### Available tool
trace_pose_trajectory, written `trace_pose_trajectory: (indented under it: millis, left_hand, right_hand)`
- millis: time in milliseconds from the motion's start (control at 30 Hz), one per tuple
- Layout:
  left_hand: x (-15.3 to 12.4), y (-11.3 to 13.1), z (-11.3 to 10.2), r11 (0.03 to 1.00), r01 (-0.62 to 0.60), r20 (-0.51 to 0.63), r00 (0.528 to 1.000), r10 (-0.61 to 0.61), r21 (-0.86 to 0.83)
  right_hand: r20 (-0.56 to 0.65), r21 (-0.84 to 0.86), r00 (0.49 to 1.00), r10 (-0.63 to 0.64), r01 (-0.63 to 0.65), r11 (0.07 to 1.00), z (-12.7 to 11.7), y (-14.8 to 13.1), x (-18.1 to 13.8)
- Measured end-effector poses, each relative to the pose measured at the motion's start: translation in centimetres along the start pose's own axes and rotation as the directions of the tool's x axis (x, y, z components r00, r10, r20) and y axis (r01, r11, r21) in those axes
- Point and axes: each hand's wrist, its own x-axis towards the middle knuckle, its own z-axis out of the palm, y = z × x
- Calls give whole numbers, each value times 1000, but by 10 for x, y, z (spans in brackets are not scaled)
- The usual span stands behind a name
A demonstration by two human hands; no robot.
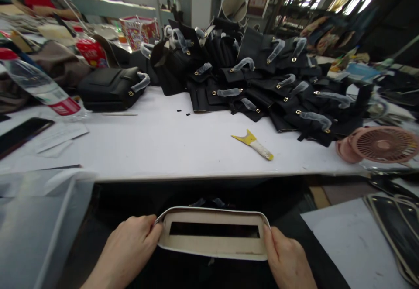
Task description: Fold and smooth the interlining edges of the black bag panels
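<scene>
I hold a beige, rounded-corner bag panel (212, 242) with a long rectangular slot cut in it, low in front of me below the table edge. My left hand (131, 245) grips its left end with curled fingers. My right hand (288, 258) grips its right end the same way. Something dark with plastic wrap (209, 202) shows just behind the panel's top edge.
The white table (157, 145) carries a heap of black bag parts with wrapped handles (262, 79), a finished black bag (111, 89), a yellow scraper (253, 144), a water bottle (42, 86), a phone (19, 135) and a pink fan (379, 145). Black panels (397, 223) lie right.
</scene>
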Motion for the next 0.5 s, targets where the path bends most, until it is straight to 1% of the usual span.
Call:
trace_pose_trajectory:
  millis: [100,200,300,367,433,500]
  left_hand:
    - [0,-1,-1,998,-6,19,1000,7,-55]
    - [-3,0,1,998,-4,12,1000,4,-62]
    - [-8,-2,6,997,4,24,1000,-2,-78]
    - [-12,-6,10,993,5,46,999,0,-122]
    - [-15,-10,14,988,-1,66,998,11,-156]
    - [-15,-13,16,988,-7,67,998,18,-154]
  right_hand:
    - [20,-45,999,-25,26,999,0,2,0]
    - [18,0,1000,-17,17,1000,1,2,-5]
    - [-14,82,996,84,-82,993,3,-3,-15]
    - [-22,140,986,163,-158,977,5,-8,-22]
    - [-21,194,978,205,-197,961,8,-10,-27]
    - [-30,222,971,239,-227,948,10,-8,-29]
